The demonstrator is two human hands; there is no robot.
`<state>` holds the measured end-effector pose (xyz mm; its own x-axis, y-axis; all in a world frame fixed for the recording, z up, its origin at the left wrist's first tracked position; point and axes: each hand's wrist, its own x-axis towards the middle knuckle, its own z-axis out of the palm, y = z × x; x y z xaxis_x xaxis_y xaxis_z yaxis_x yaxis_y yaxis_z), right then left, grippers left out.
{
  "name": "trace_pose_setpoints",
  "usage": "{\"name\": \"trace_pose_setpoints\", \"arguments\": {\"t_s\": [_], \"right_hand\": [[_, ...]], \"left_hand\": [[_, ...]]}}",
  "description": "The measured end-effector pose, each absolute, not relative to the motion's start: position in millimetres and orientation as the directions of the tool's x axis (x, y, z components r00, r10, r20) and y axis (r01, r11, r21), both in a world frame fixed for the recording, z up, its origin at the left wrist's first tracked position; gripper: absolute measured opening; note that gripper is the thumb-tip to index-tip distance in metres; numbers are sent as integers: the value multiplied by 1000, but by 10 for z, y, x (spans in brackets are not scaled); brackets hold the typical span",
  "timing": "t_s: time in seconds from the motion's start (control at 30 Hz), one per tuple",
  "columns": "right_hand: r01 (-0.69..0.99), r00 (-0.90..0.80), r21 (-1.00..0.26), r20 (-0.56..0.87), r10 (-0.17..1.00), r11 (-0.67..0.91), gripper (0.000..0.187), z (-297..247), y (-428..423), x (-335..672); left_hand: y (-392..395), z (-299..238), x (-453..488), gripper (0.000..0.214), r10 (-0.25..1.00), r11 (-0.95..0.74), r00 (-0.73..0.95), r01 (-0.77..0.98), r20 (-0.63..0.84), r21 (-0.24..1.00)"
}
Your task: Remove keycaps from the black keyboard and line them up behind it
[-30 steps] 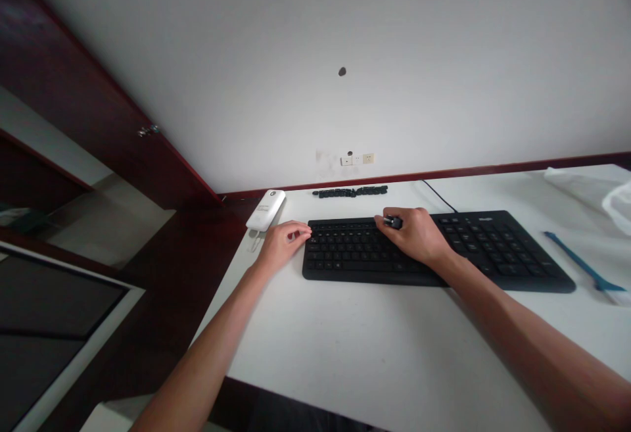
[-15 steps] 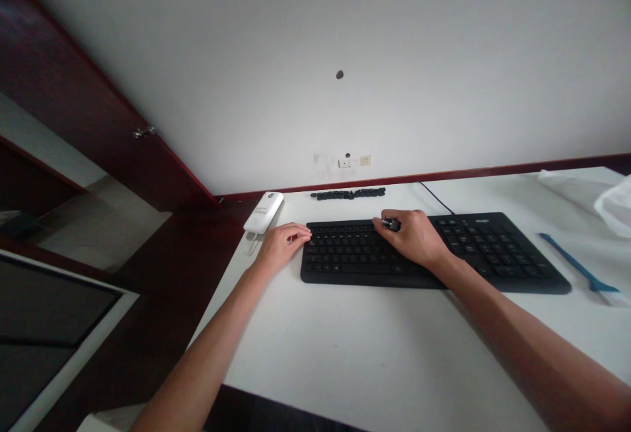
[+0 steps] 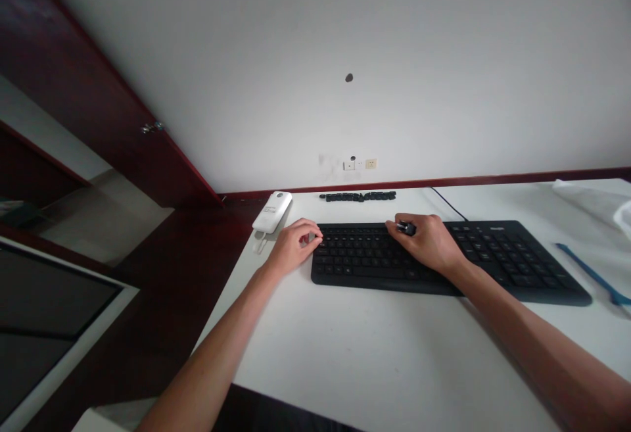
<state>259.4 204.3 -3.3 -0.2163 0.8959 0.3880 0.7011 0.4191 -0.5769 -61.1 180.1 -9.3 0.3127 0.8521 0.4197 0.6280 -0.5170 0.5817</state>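
Crosswise, a black keyboard (image 3: 365,261) runs beneath the right hand (image 3: 431,242), closed around a dark tool (image 3: 407,228); at the keyboard's left end, the left hand (image 3: 292,245) curls narrow, hold unclear.

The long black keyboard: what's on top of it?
The right hand is over the middle of the keyboard, gripping a small black-and-silver object. The left hand reaches its left edge. Keys under the right hand and forearm are covered.

Plain grey-white wall (image 3: 468,77) — wall sockets (image 3: 359,164) low down. Dark red door (image 3: 98,100) at left, dark floor (image 3: 162,267), white table (image 3: 335,346) — dim light.
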Motion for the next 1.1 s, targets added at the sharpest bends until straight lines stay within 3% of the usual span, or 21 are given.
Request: {"name": "trace_pose_setpoints", "arguments": {"t_s": [0.47,0.63,0.77,0.87,1.0,1.1], "right_hand": [[696,-219,-597,353,910,399,39,34,2003,2593],[633,-144,-695,329,933,342,39,179,2000,2594],[369,-71,-886,277,958,283,44,349,2057,2291],[59,-329,-972,196,924,227,34,484,2096,1878],[-382,-364,-923,191,912,40,21,614,2168,1357],[-483,-399,-872,140,906,-77,39,590,2246,1098]], "left_hand": [[2007,-250,-718,16,903,-342,15,631,430,696],[2033,-264,-748,20,926,-306,-1,586,378,750],[2008,-269,-737,19,929,-318,46,602,366,732],[1998,-257,-725,17,934,-321,81,621,349,715],[2001,-238,-724,14,947,-282,63,626,314,726],[2005,-241,-729,14,951,-276,70,636,302,721]]}}
